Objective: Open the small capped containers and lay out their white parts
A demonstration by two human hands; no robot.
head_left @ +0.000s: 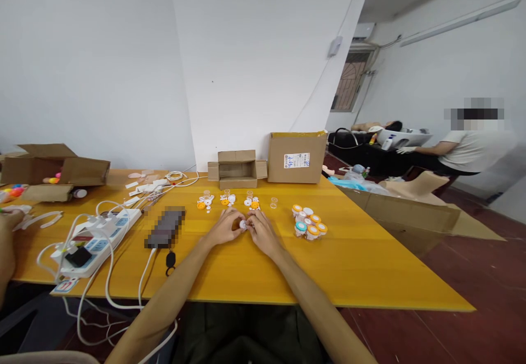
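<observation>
My left hand [225,227] and my right hand [260,230] meet over the middle of the yellow table [370,265]. Between their fingertips sits a small white part [243,225], and both hands pinch it. Just beyond the hands lie several small white and orange parts [227,200] in loose groups. To the right stands a cluster of small jars [309,222] with orange, white and teal lids, a short way from my right hand. A single clear little cup [273,203] stands apart behind them.
A white power strip [98,240] with cables and a dark phone [165,227] lie left of my hands. Cardboard boxes [296,157] stand at the table's back and left. Another person's hand [8,238] is at the far left; a seated person [472,144] works at the right.
</observation>
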